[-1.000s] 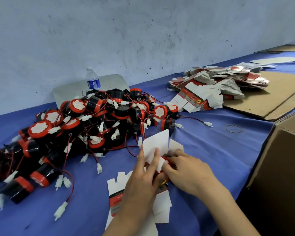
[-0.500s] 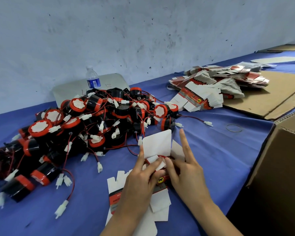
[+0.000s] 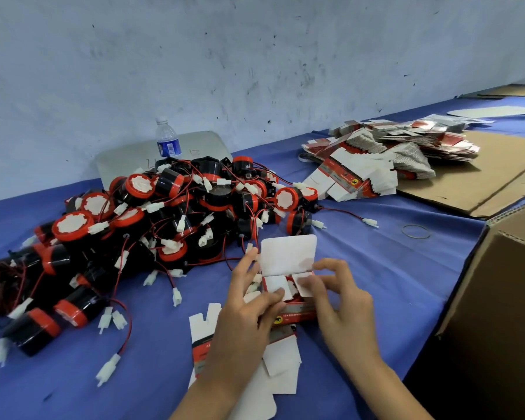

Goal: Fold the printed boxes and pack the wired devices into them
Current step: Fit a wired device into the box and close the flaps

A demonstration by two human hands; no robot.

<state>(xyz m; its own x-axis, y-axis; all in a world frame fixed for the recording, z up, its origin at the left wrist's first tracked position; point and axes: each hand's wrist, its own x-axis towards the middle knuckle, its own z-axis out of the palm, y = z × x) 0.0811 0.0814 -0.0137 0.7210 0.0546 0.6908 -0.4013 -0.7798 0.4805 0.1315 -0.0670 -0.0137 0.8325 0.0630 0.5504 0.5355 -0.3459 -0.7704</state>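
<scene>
A small red printed box stands on the blue cloth in front of me, its white lid flap upright. My left hand holds the box's left side and presses a white side flap inward with the thumb. My right hand holds the right side, fingers on the other side flap. A device seems to sit inside, mostly hidden. A big pile of black-and-red wired devices with white plugs lies to the left. Flat unfolded boxes lie under my left wrist.
A stack of flat printed boxes lies at the back right on brown cardboard sheets. A large open carton stands at the right edge. A water bottle stands near the wall. A rubber band lies on the cloth.
My right hand has shifted from behind the box to its right side flap. Both side flaps have come inward over the box's opening. The lid flap stays upright.
</scene>
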